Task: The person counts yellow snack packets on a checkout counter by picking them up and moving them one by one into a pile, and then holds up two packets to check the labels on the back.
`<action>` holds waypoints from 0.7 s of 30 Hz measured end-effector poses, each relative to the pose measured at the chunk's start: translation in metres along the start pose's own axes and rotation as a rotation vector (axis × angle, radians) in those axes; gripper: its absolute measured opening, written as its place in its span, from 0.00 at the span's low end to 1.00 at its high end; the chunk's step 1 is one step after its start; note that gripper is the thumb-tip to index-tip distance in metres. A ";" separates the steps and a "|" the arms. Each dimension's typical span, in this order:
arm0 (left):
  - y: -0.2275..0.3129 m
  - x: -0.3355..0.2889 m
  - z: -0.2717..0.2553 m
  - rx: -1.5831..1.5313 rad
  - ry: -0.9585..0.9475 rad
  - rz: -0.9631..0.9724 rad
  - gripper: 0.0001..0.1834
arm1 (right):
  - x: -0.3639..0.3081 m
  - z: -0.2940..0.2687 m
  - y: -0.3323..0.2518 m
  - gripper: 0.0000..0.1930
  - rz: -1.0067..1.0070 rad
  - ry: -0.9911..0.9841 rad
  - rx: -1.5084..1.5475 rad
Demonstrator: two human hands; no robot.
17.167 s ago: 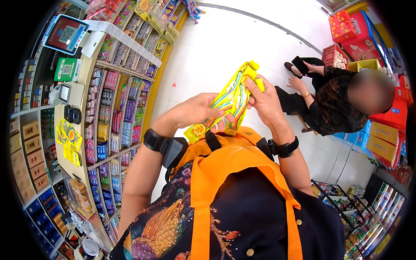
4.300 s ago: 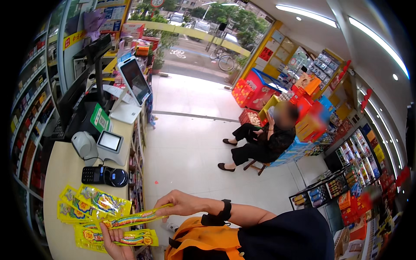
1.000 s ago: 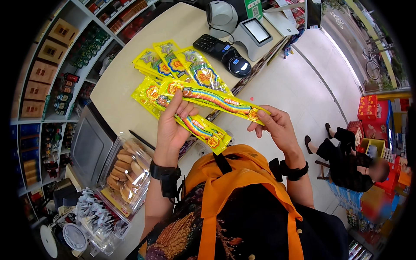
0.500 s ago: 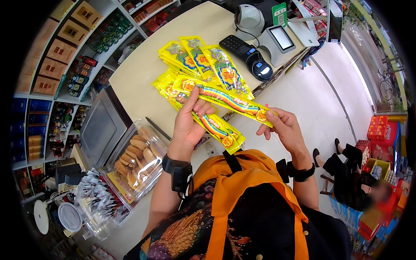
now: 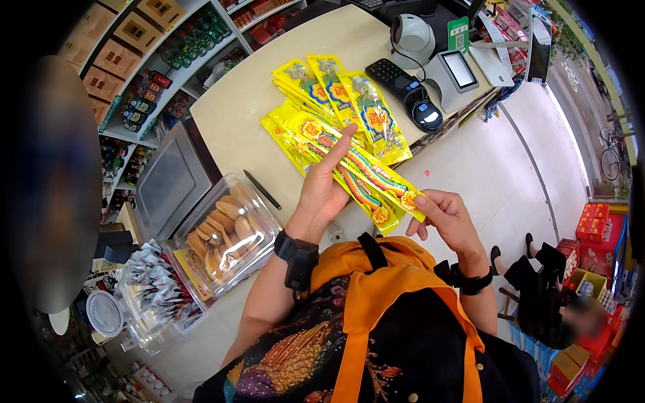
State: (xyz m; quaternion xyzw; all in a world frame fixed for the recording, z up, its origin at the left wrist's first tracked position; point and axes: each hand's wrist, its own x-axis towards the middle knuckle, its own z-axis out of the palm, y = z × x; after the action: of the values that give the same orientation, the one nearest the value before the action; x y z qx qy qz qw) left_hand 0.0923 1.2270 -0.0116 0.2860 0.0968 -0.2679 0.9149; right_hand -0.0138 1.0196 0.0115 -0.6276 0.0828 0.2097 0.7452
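Long yellow candy packets [image 5: 366, 168] with a rainbow stripe lie one over another at the counter's near edge, slanting toward me. My right hand [image 5: 447, 218] pinches the near end of the top packet between thumb and fingers. Around the side of these packets my left hand [image 5: 326, 191] is closed, one digit stretched over the top one; its other fingers are partly hidden. Just beyond, wider yellow candy packets [image 5: 376, 117] with clear windows lie fanned out on the counter [image 5: 232, 107].
A payment terminal [image 5: 396, 80], a white scanner [image 5: 411, 40] and a small screen stand [image 5: 459, 72] occupy the far right. Left of me are a pen [image 5: 262, 189], a clear box of pastries [image 5: 225, 235] and stocked shelves. A person [image 5: 537, 289] sits right; a large blurred shape [image 5: 57, 181] appears left.
The top long packet has swung from jutting right to lying along the stack, its near end brought closer by my right hand. The view has shifted, and a blurred shape has appeared at left.
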 end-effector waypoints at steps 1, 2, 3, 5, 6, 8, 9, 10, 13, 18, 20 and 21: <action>0.000 -0.002 0.007 0.004 0.042 0.024 0.22 | 0.000 0.000 0.001 0.18 0.007 -0.003 -0.002; -0.002 0.001 -0.004 0.002 -0.021 0.028 0.21 | -0.001 0.000 0.002 0.18 0.015 -0.005 -0.004; -0.004 0.001 -0.004 -0.008 0.002 0.035 0.20 | -0.001 0.001 0.002 0.18 0.022 -0.008 -0.005; -0.006 0.000 -0.004 -0.029 0.049 0.047 0.17 | -0.002 0.000 0.003 0.18 0.033 -0.026 -0.015; -0.007 0.000 -0.006 -0.050 0.053 0.042 0.15 | -0.003 0.000 0.003 0.18 0.037 -0.035 -0.020; -0.008 0.001 -0.013 -0.094 0.068 0.038 0.13 | -0.001 0.003 0.004 0.18 0.056 -0.049 -0.049; -0.008 0.001 -0.018 -0.122 0.034 0.012 0.11 | 0.000 0.006 0.005 0.18 0.065 -0.055 -0.063; -0.008 0.004 -0.018 -0.151 -0.008 -0.021 0.10 | 0.001 0.006 0.004 0.18 0.077 -0.058 -0.061; -0.009 0.004 -0.017 -0.179 -0.018 -0.057 0.10 | 0.000 0.011 0.005 0.19 0.126 -0.053 -0.080; -0.003 0.011 -0.032 -0.274 0.020 -0.067 0.08 | -0.004 0.002 0.000 0.21 0.116 -0.049 -0.175; 0.009 0.013 -0.041 -0.422 -0.049 -0.089 0.10 | 0.006 -0.002 -0.001 0.21 0.075 0.000 -0.204; 0.013 0.012 -0.043 -0.417 -0.095 -0.075 0.10 | 0.012 -0.004 0.005 0.21 0.052 0.007 -0.200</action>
State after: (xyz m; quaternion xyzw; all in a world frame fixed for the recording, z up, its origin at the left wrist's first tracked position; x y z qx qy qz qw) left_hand 0.1079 1.2553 -0.0443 0.0740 0.1172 -0.2892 0.9472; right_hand -0.0049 1.0191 0.0016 -0.6971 0.0802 0.2341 0.6729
